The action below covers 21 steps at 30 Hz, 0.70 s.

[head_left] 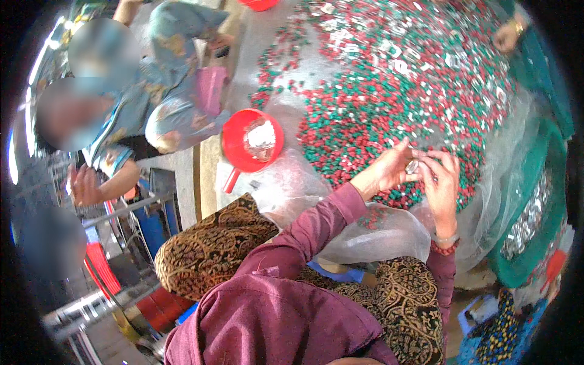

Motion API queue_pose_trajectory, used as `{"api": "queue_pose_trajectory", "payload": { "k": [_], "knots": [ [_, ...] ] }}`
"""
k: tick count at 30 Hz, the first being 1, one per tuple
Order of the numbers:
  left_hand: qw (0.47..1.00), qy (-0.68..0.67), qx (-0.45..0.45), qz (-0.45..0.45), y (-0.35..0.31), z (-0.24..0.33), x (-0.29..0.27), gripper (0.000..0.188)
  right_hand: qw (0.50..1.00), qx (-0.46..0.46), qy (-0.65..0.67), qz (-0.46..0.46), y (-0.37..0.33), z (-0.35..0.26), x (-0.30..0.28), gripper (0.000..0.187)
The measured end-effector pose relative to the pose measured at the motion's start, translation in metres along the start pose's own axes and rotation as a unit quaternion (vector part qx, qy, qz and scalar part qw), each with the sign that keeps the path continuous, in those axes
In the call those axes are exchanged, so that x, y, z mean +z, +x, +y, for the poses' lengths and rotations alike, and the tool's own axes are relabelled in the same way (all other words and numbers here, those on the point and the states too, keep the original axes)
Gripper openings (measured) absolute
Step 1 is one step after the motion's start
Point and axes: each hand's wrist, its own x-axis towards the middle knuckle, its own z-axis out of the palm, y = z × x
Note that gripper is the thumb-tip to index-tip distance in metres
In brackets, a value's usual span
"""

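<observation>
My left hand (391,170) and my right hand (441,182) meet over the near part of a wide heap of small red and green pieces (365,115), which look like wrapped candies. Between my fingertips is a small silvery-white piece (412,166), too small to name more exactly. Both hands are closed around it, with the fingers bent inward. White and silvery bits (398,64) lie scattered through the heap, most thickly at its far side. Left of the heap, a red plastic dipper (230,143) with a short handle holds shiny silver material.
Translucent sheeting (383,237) spreads below the heap and up its right side. At right stands a green basin (517,267) with silvery pieces inside. People sit at left (176,73); another person's hand (506,38) reaches in at far right. A pink container (211,90) is beyond the dipper.
</observation>
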Motion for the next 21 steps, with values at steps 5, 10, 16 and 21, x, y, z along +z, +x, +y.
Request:
{"api": "queue_pose_trajectory", "payload": {
  "k": [5, 10, 16, 21],
  "knots": [
    [0.959, 0.072, 0.254, 0.101, -0.084, 0.055, 0.035, 0.041, 0.989, 0.067, 0.111, 0.073, -0.005, -0.014, -0.013, 0.017],
    [0.645, 0.322, 0.622, 0.305, -0.208, 0.134, 0.031, 0.036, 0.973, 0.088, 0.192, 0.099, -0.025, -0.044, -0.041, 0.016],
    [0.362, 0.603, 0.289, 0.65, -0.272, 0.152, -0.075, 0.066, 0.982, -0.041, 0.179, -0.034, -0.012, -0.136, -0.112, 0.016],
    [0.347, 0.627, 0.365, 0.595, -0.364, 0.107, -0.002, 0.074, 0.972, -0.181, 0.111, -0.103, -0.03, -0.234, -0.151, 0.018]
  ]
}}
